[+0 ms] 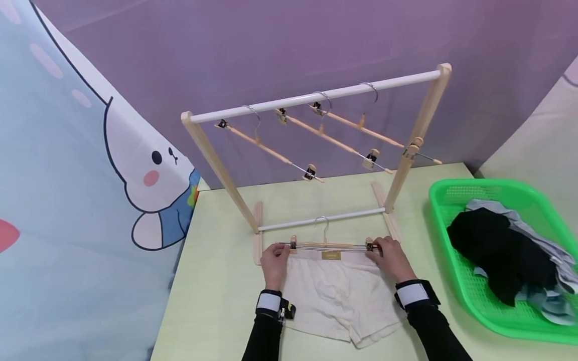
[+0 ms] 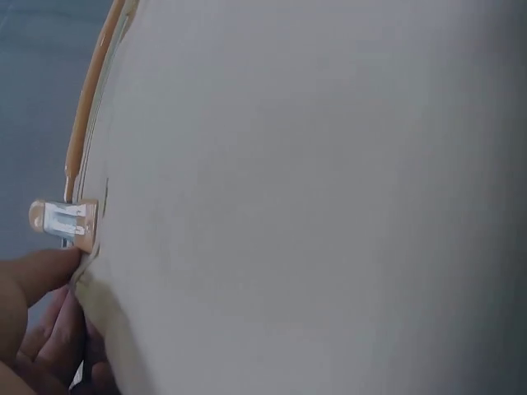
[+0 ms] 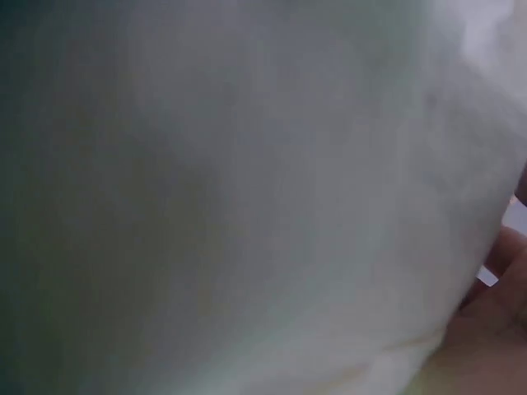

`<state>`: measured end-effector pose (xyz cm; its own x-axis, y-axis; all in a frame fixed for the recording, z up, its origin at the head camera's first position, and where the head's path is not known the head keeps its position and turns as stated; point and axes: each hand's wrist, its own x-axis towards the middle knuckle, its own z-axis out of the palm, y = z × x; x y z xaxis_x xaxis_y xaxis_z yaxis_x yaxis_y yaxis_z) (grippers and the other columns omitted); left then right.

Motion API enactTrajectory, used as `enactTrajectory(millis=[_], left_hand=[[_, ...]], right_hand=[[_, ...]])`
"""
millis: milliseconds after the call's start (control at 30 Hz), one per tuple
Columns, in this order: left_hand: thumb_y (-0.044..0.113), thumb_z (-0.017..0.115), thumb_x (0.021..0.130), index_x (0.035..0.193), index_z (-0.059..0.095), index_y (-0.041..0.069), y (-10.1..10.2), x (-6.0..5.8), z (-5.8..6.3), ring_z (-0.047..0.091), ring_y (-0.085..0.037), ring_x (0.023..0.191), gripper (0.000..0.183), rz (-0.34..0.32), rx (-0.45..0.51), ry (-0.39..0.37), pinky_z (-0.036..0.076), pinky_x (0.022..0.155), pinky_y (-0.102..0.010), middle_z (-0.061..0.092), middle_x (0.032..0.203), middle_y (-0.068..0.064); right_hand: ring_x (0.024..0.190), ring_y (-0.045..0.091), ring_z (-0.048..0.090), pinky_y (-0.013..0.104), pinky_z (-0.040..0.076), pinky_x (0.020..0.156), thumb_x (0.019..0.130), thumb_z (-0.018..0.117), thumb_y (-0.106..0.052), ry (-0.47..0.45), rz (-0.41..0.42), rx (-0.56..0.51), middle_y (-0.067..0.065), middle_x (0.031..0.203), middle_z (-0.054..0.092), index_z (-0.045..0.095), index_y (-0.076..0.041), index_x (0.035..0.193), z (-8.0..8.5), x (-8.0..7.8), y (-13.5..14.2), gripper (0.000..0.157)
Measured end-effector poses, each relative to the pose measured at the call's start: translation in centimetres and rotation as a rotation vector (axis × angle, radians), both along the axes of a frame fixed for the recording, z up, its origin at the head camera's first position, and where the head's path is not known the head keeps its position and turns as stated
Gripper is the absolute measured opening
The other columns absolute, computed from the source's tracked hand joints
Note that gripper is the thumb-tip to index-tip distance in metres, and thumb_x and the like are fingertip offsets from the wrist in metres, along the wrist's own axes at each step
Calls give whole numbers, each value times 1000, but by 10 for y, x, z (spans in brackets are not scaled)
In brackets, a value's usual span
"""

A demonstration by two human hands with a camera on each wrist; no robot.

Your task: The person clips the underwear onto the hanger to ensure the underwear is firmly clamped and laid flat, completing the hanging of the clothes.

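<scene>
White shorts (image 1: 311, 301) with a gold label (image 1: 331, 255) at the waistband lie on the table, legs toward me. A wooden clip hanger (image 1: 325, 244) runs along the waistband, its hook pointing away. My left hand (image 1: 274, 265) pinches the waistband's left corner beside the left clip (image 2: 66, 220), which sits on the cloth in the left wrist view. At the other corner, my right hand (image 1: 392, 258) grips the waistband by the right clip (image 1: 370, 245). The right wrist view is mostly blurred white cloth, with part of the right hand (image 3: 494, 321) at its edge.
A wooden rack (image 1: 212, 168) with a white top rail (image 1: 289, 103) stands just beyond the shorts. Three clip hangers hang from it, including a left one (image 1: 266, 148). On the right, a green basket (image 1: 456, 260) holds black, grey and bluish clothes (image 1: 496, 250).
</scene>
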<state>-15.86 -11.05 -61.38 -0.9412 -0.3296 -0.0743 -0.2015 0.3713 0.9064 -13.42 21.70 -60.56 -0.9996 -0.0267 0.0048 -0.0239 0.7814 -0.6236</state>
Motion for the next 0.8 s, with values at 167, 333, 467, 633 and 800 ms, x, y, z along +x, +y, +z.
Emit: enactTrajectory(millis=[167,333,467,633,800], left_hand=[[11,76,88,93,71,5,5,-3,2,67,-18,73,10,99,5,-12,53,61,-28,72,84,-8],[13,70,92,98,56,2,2,-6,13,61,-21,75,19,128,60,24,48,61,-29,64,89,-12],[19,66,95,97,54,5,-8,-9,33,60,-23,67,19,160,-44,63,44,55,-30,63,86,-12],[16,68,93,97,54,4,-23,-23,72,61,-25,74,18,269,-106,256,46,62,-33,63,90,-12],[26,74,89,105,46,1,-38,-42,121,47,-31,90,41,399,-197,414,34,80,-38,49,100,-16]], right_hand=[[83,31,50,37,37,68,87,76,-21,1,18,-18,11,84,54,63,-2,94,-1,-6,1,25],[77,26,45,34,33,66,87,77,-20,-17,19,-32,8,79,50,62,-3,92,-1,-6,3,22],[78,26,45,34,33,66,88,76,-20,-37,23,-42,8,80,50,62,-3,91,-2,-3,3,22],[79,26,46,34,33,66,88,75,-20,-34,15,-42,8,81,51,62,-2,93,0,-2,3,22],[78,26,46,34,34,67,87,76,-19,-18,22,-43,8,81,52,63,-1,93,0,-3,3,23]])
